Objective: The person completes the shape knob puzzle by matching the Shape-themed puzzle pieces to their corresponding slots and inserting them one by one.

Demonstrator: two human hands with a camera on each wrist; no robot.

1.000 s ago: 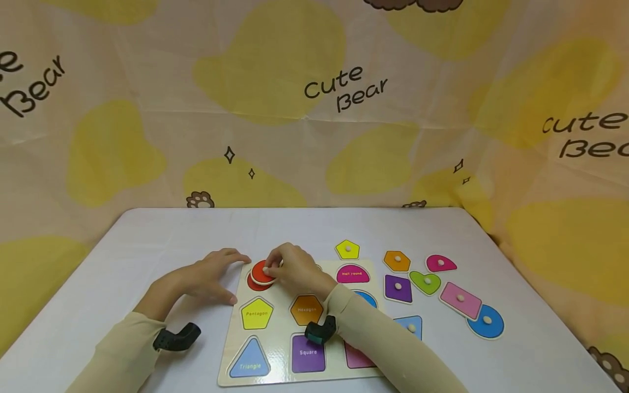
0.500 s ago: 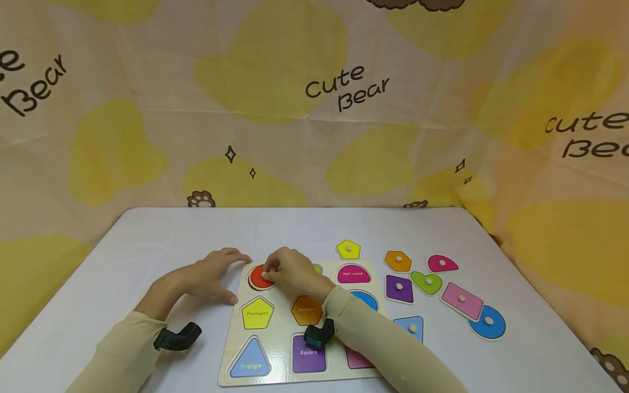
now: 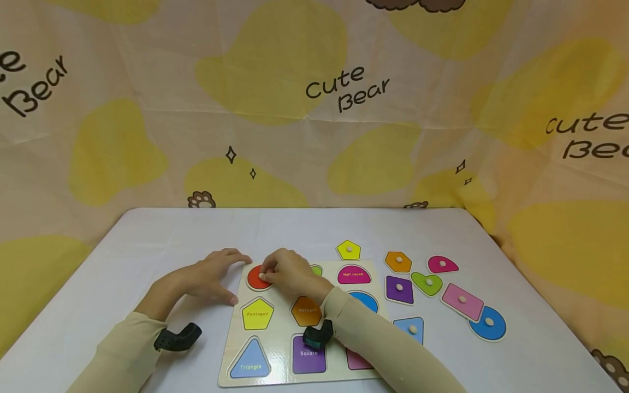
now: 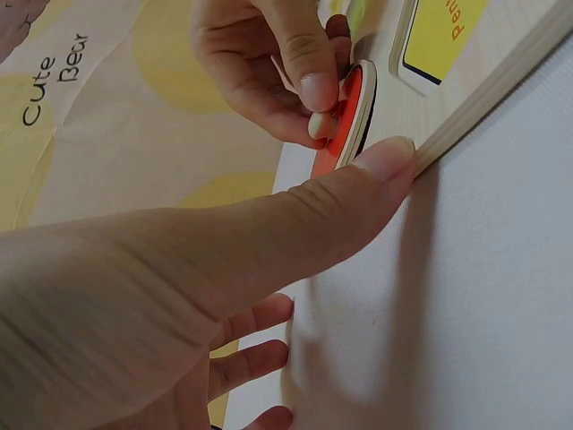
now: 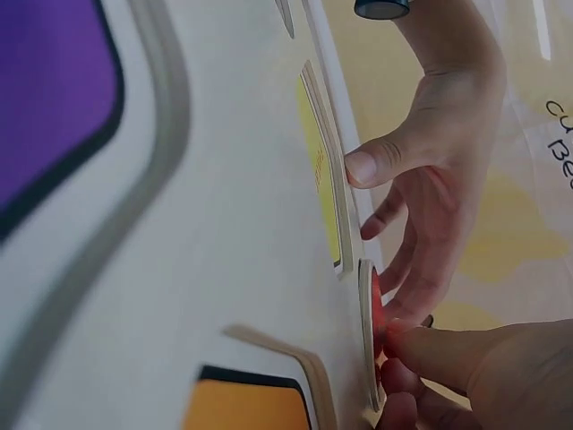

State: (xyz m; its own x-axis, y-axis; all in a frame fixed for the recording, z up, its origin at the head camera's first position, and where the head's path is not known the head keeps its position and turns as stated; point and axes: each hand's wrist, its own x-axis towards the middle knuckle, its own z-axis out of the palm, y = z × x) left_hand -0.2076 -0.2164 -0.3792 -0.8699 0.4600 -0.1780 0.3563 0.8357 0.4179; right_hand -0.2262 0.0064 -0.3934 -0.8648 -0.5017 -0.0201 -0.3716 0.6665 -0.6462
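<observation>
My right hand pinches the small knob of a red rounded puzzle piece between thumb and fingers. The piece lies at the far left corner of a wooden shape puzzle board, over its recess; in the left wrist view its edge stands above the board's surface. My left hand is spread at the board's left side, thumb touching the edge and fingers reaching to the far corner. Printed recesses show a yellow pentagon, blue triangle and purple square. My right forearm hides part of the board.
Several knobbed pieces lie on the white table right of the board: a yellow pentagon, orange hexagon, magenta half round, green heart, purple square, pink rectangle. The rectangle overlaps a blue circle.
The red piece has come down and slightly left over its recess, with my right hand following. My left hand has stayed at the board's edge.
</observation>
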